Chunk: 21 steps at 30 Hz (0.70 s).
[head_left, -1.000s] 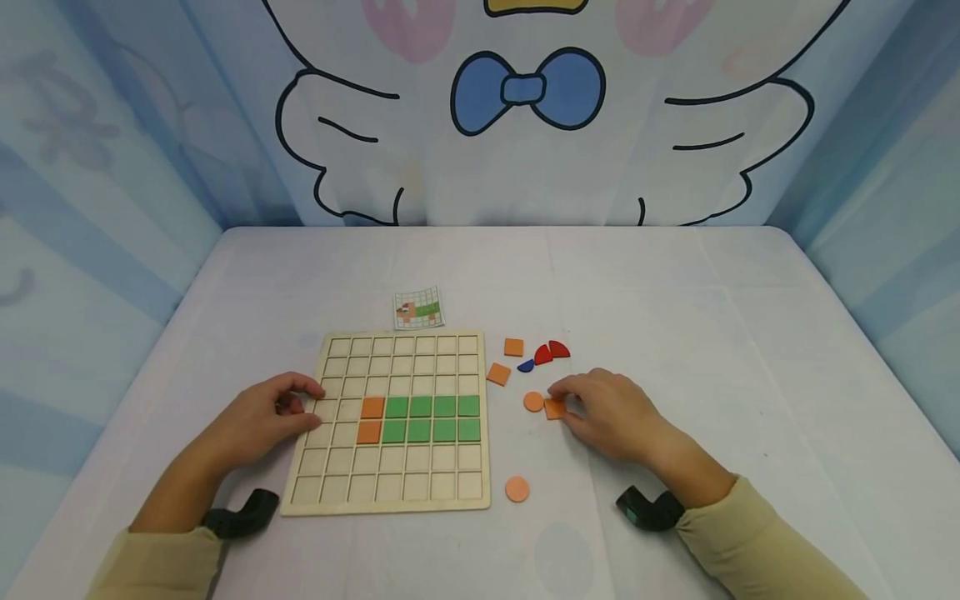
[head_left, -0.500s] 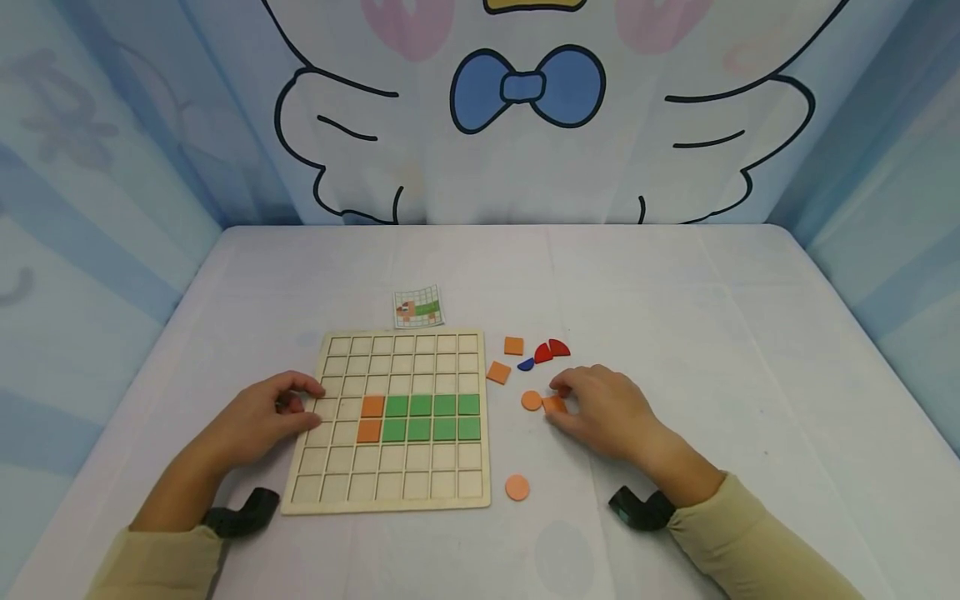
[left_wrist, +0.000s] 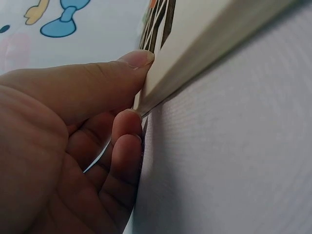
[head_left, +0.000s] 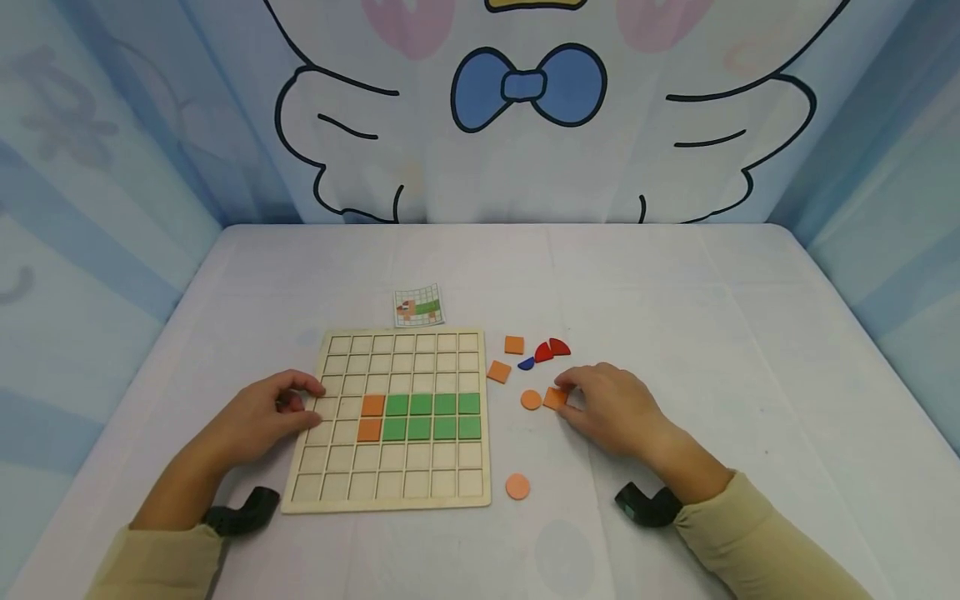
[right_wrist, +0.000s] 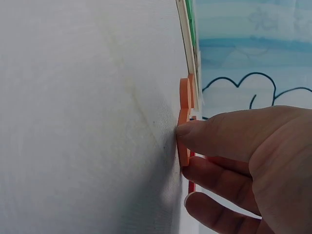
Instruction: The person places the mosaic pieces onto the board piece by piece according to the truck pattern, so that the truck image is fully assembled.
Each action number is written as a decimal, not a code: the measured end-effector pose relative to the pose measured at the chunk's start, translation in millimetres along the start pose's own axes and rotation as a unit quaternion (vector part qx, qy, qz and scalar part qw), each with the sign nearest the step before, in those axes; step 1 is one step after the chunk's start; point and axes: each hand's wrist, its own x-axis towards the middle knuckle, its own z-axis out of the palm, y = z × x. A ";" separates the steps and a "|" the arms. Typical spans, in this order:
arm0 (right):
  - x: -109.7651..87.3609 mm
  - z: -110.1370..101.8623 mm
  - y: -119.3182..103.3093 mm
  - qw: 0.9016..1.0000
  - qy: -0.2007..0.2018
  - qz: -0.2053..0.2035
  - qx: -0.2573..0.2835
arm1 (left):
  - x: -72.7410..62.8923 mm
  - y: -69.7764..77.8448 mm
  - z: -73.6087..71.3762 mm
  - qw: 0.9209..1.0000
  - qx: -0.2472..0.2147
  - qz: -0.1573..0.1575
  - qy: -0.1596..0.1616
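My left hand [head_left: 272, 415] holds the left edge of a wooden grid board [head_left: 390, 507]. In the left wrist view, the thumb lies on top of the board's rim [left_wrist: 195, 48], with curled fingers against its side. Two orange squares [head_left: 372, 406] and a block of green squares [head_left: 432, 406] fill part of the grid. Right of the board, my right hand [head_left: 617, 412] pinches an orange square tile [head_left: 555, 398] between thumb and fingers, low at the tabletop. An orange round piece [head_left: 531, 400] lies just left of that tile.
Beyond my right hand lie two loose orange squares [head_left: 498, 372], a blue half-round piece [head_left: 527, 363] and two red pieces [head_left: 559, 347]. A paler orange disc [head_left: 517, 487] lies nearer me. A small pattern card [head_left: 418, 307] sits behind the board.
My right hand has shifted slightly, moving left and then back right. The orange square tile has turned and moved a little away from me. My left hand stays put.
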 end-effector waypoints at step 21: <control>4.8 -1.9 5.1 1.000 0.023 -0.019 -0.009 | 0.3 -0.8 -0.3 1.000 -0.002 -0.004 0.001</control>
